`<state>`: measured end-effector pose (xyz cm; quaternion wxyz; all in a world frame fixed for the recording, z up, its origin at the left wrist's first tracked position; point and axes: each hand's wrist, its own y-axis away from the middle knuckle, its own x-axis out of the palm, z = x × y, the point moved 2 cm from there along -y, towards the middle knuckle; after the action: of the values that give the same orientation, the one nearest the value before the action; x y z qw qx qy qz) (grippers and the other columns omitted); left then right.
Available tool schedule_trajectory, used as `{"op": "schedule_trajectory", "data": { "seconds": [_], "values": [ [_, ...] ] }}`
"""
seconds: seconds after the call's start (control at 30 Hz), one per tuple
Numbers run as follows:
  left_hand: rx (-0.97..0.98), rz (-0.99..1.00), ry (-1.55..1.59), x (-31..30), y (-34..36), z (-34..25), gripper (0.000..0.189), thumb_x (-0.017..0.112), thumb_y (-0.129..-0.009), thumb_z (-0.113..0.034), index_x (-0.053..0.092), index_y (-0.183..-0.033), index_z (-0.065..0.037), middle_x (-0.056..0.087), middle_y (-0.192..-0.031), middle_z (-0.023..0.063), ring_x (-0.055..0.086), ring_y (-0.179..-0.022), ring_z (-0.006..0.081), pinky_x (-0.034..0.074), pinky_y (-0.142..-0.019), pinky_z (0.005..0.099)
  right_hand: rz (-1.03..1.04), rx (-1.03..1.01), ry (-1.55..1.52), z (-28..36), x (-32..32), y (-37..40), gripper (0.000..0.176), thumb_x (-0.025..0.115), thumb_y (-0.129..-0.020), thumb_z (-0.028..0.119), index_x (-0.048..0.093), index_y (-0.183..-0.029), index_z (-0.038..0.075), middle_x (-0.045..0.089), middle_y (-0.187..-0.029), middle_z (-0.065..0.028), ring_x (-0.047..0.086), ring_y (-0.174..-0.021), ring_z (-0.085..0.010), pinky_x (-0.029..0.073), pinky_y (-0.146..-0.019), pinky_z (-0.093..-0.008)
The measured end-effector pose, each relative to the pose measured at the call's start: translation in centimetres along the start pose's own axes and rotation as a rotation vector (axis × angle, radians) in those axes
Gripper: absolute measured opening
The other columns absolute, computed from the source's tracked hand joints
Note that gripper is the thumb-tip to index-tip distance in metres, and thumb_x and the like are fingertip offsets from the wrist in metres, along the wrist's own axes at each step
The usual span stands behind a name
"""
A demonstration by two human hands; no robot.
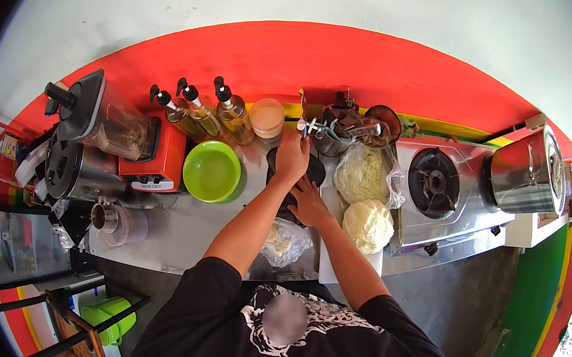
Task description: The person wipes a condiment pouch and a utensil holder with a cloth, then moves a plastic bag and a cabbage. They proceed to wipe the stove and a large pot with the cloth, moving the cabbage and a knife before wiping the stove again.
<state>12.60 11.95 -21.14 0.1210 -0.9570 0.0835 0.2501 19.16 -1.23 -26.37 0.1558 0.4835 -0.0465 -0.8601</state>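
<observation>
My left hand (292,158) reaches over a black flat object (315,171) on the metal counter. Its fingers look closed at the far side, near a metal handle or utensil, but what they grip is hidden. Lower down, my right hand (308,203) rests with fingers spread on the same black object. Just below lies a clear plastic bag (286,244) with pale pieces inside. To the right, a cabbage head (368,226) sits on a white cutting board (350,263), and a bag of shredded cabbage (361,174) is behind it.
A green bowl (212,171), a tub (267,118) and several pump bottles (235,118) stand left, beside a red blender (155,153). Behind my hands is a utensil holder (332,141). At right are a gas stove (435,183) and a steel pot (523,174).
</observation>
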Motion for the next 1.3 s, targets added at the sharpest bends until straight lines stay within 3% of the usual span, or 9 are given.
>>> {"op": "schedule_trajectory", "data": {
  "seconds": [0.27,0.4,0.43,0.47,0.63,0.87,0.93,1.03,1.3],
  "values": [
    [0.120,-0.056,-0.102,-0.2,0.9,0.0,0.021,0.057,-0.102,-0.014,0.066,-0.114,0.001,0.067,-0.099,0.0291,0.066,-0.088,0.0494,0.053,-0.077,0.0567,0.007,-0.061,-0.200,0.4,-1.1,1.0,0.075,0.073,-0.087,0.005,0.046,-0.156,0.021,0.029,-0.169,-0.0110,0.017,-0.160,-0.0363,0.020,-0.127,-0.0626],
    [0.074,0.023,-0.085,0.7,0.0,1.4,0.023,0.058,-0.104,-0.017,0.066,-0.110,0.003,0.067,-0.098,0.0303,0.067,-0.089,0.0495,0.052,-0.076,0.0573,-0.086,0.032,-0.124,-0.1,-0.2,0.0,0.089,0.078,-0.084,0.016,0.037,-0.163,0.019,0.012,-0.175,-0.0156,0.012,-0.161,-0.0402,0.022,-0.126,-0.0612],
    [0.072,0.047,-0.062,0.5,-0.2,1.3,0.039,0.059,-0.100,-0.009,0.055,-0.139,-0.003,0.069,-0.101,0.0300,0.065,-0.093,0.0525,0.049,-0.077,0.0595,-0.090,0.033,-0.124,-0.1,-0.3,0.0,0.089,0.078,-0.084,0.016,0.037,-0.163,0.019,0.012,-0.175,-0.0156,0.012,-0.161,-0.0402,0.022,-0.126,-0.0612],
    [0.077,0.048,-0.063,0.4,-0.3,1.0,0.039,0.059,-0.100,-0.009,0.055,-0.139,-0.003,0.069,-0.101,0.0300,0.065,-0.093,0.0525,0.049,-0.077,0.0595,-0.097,0.060,-0.113,-0.1,-0.3,-0.1,0.091,0.079,-0.084,0.020,0.035,-0.164,0.019,0.011,-0.175,-0.0177,0.012,-0.161,-0.0414,0.021,-0.126,-0.0606],
    [0.140,-0.244,0.128,-1.0,-0.2,-1.8,0.040,0.063,-0.102,-0.012,0.062,-0.140,-0.004,0.071,-0.108,0.0202,0.072,-0.091,0.0398,0.058,-0.080,0.0472,-0.120,0.097,-0.056,-0.1,0.2,0.3,0.095,0.079,-0.086,0.025,0.028,-0.167,0.021,0.009,-0.174,-0.0237,0.010,-0.161,-0.0438,0.020,-0.126,-0.0593],
    [0.345,-0.246,0.171,-0.6,-1.6,-0.1,0.039,0.064,-0.101,0.001,0.064,-0.140,0.000,0.072,-0.111,0.0165,0.073,-0.094,0.0202,0.061,-0.073,0.0337,-0.152,0.103,-0.023,0.3,1.2,2.3,0.095,0.078,-0.089,0.028,0.026,-0.167,0.021,0.008,-0.173,-0.0274,0.009,-0.161,-0.0462,0.021,-0.126,-0.0600],
    [0.279,-0.221,0.193,-0.8,-1.8,-0.6,0.037,0.064,-0.099,0.003,0.068,-0.135,-0.001,0.072,-0.111,0.0164,0.071,-0.086,0.0225,0.057,-0.068,0.0354,-0.156,0.089,-0.025,0.1,1.1,1.9,0.095,0.078,-0.089,0.028,0.026,-0.167,0.021,0.008,-0.173,-0.0276,0.009,-0.160,-0.0465,0.021,-0.126,-0.0602],
    [0.329,-0.220,0.065,-1.7,-1.5,-1.6,0.049,0.063,-0.089,0.009,0.070,-0.134,-0.007,0.073,-0.113,0.0164,0.067,-0.105,0.0360,0.053,-0.094,0.0435,-0.149,0.089,-0.034,0.0,1.3,1.8,0.095,0.079,-0.088,0.029,0.026,-0.167,0.021,0.007,-0.173,-0.0279,0.009,-0.160,-0.0463,0.022,-0.125,-0.0607],
    [0.381,-0.241,-0.046,-1.0,-1.0,-2.2,0.052,0.059,-0.088,0.011,0.072,-0.134,-0.010,0.060,-0.120,0.0142,0.059,-0.105,0.0331,0.049,-0.092,0.0418,-0.117,0.117,-0.002,0.1,1.4,2.0,0.097,0.078,-0.089,0.029,0.023,-0.168,0.018,0.003,-0.173,-0.0274,0.009,-0.160,-0.0466,0.021,-0.126,-0.0600]
  ]
}}
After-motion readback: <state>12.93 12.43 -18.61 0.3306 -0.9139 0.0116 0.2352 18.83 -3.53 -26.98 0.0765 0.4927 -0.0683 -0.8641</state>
